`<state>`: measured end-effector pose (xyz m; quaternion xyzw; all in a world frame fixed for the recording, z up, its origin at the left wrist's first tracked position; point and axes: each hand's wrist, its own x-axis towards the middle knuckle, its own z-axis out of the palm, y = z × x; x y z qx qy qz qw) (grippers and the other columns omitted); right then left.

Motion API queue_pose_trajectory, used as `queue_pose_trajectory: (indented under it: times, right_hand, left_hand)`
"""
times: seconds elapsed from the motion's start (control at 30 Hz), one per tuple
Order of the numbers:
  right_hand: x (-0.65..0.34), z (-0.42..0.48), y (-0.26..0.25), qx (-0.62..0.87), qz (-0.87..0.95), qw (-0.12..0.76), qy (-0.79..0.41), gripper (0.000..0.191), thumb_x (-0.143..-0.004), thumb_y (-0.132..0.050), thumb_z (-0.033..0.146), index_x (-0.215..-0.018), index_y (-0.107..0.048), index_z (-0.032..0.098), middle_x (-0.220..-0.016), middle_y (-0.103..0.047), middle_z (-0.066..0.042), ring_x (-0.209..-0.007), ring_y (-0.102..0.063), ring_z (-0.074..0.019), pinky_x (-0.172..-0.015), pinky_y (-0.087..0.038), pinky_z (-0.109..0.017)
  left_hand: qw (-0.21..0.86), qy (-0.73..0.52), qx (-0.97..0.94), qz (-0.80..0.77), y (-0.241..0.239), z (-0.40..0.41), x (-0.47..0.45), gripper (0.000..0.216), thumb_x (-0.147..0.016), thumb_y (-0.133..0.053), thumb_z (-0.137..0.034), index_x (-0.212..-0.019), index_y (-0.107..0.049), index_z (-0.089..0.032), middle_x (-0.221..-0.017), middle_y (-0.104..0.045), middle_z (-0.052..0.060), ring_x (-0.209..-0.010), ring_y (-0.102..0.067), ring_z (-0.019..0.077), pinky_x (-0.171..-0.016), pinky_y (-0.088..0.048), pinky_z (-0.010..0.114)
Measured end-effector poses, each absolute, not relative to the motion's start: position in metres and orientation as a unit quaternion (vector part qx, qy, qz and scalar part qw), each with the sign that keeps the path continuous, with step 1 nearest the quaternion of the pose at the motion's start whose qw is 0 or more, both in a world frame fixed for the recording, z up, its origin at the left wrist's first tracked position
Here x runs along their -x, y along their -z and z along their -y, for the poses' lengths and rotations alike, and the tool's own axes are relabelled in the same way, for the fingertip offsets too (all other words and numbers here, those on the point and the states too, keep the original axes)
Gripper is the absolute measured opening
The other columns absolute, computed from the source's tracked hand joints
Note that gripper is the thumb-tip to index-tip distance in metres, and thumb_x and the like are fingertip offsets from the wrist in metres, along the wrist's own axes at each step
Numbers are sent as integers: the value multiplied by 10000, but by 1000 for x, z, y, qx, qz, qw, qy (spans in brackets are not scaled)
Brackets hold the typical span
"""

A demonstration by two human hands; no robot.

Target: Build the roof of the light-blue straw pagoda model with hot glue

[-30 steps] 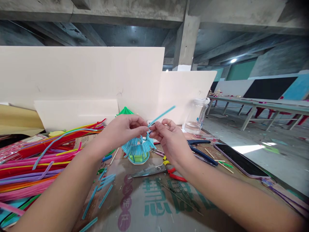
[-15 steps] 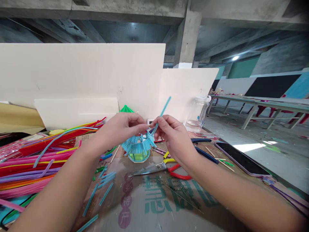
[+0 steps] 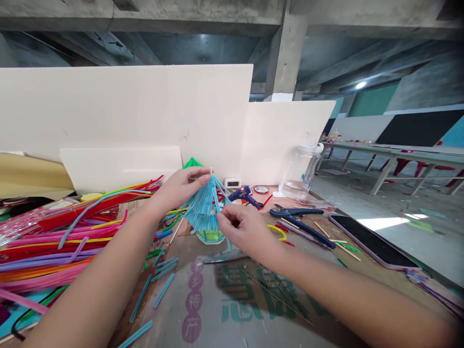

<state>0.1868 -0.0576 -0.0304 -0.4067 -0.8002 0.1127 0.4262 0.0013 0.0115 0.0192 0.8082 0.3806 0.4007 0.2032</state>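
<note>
A small pavilion-like model with a cone-shaped roof of light-blue pipe cleaners (image 3: 203, 205) stands upright on the table, a thin stick rising from its peak. My left hand (image 3: 186, 187) pinches the roof near the top from the left. At the roof's right lower edge, my right hand (image 3: 246, 224) is closed, thumb against index finger, on a blue pipe cleaner strip (image 3: 229, 244) whose lower end shows under the fingers. Its upper part runs along the roof and is hard to separate from the others. Scissors (image 3: 226, 256) lie partly hidden beneath my right hand.
Colourful pipe cleaners (image 3: 54, 241) lie heaped at left, with cut blue pieces (image 3: 164, 290) nearer. Behind the model are a glue gun (image 3: 245, 195), a small digital timer (image 3: 232, 183) and a green cone (image 3: 193, 162). Pliers (image 3: 308, 227), a phone (image 3: 373, 240) and a clear jug (image 3: 299, 171) stand or lie at right.
My left hand has moved to the roof's peak. My right hand has come down with the blue strip to the roof's right edge. Long blue pipe cleaners now form a tall cone.
</note>
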Motion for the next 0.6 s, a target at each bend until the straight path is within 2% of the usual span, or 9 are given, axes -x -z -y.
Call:
queue_pose_trajectory:
  times: [0.17,0.33,0.6]
  right_hand:
    - [-188,54,34,413,811,400,-104,332,-862,-449,260,-551,-355,194,-506,-330,60,-495,-308,-85,-501,-201,-252]
    - [-186,56,34,415,828,367,-91,313,-851,-440,229,-560,-331,195,-522,-316,56,-501,-317,-87,-511,-187,-262]
    - [-186,55,36,433,829,346,-71,297,-843,-455,232,-564,-359,195,-520,-340,53,-499,-327,-90,-519,-179,-268]
  left_hand:
    - [201,-403,-804,-388,-24,-7,0,447,-843,-547,-518,-1079,-646,-152,-1020,-687,82,-890,-620,196,-773,-486,302]
    - [200,-389,-789,-431,-30,-4,10,375,-835,-536,-539,-967,-640,-203,-768,-608,16,-647,-565,148,-565,-448,247]
    - [182,-381,-794,-437,-31,0,8,370,-826,-534,-545,-933,-634,-205,-736,-581,17,-597,-536,140,-530,-432,240]
